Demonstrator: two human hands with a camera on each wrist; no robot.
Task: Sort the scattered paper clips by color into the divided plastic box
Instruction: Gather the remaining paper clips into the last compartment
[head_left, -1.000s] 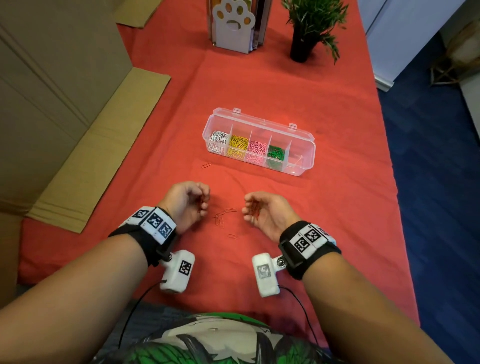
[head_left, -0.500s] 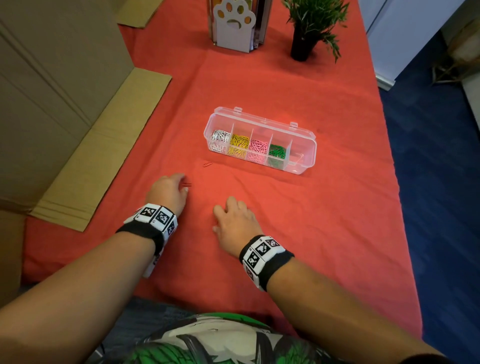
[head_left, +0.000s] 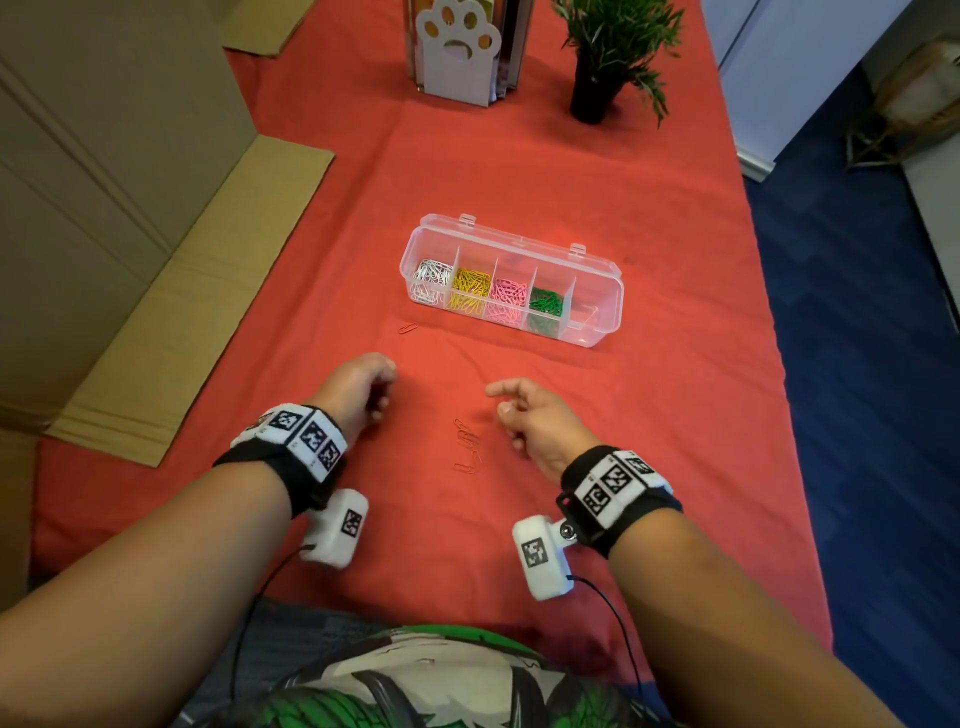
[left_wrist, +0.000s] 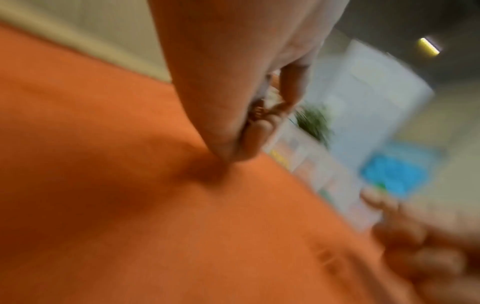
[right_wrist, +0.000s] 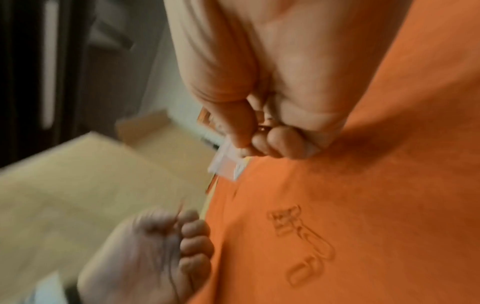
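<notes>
The clear divided box (head_left: 597, 291) lies open mid-table with white, yellow, pink and green clips in separate compartments; its right end compartment looks bare. Several red paper clips (head_left: 467, 447) (right_wrist: 298, 232) lie on the red cloth between my hands, and one more red clip (head_left: 408, 328) lies near the box's left end. My left hand (head_left: 382, 395) (left_wrist: 254, 123) is curled, and a thin red clip (right_wrist: 179, 209) seems pinched at its fingertips. My right hand (head_left: 511, 410) (right_wrist: 265, 139) has its index finger out, the other fingers curled over small reddish clips in the palm.
Flattened cardboard (head_left: 171, 291) covers the table's left side. A paw-shaped holder (head_left: 457, 57) and a potted plant (head_left: 597, 78) stand at the far end. The table's right edge (head_left: 769, 322) drops to blue floor.
Both hands have lifted off the cloth and turned onto their sides. The left hand came back from the clip it reached for, and the red clips between the hands show again.
</notes>
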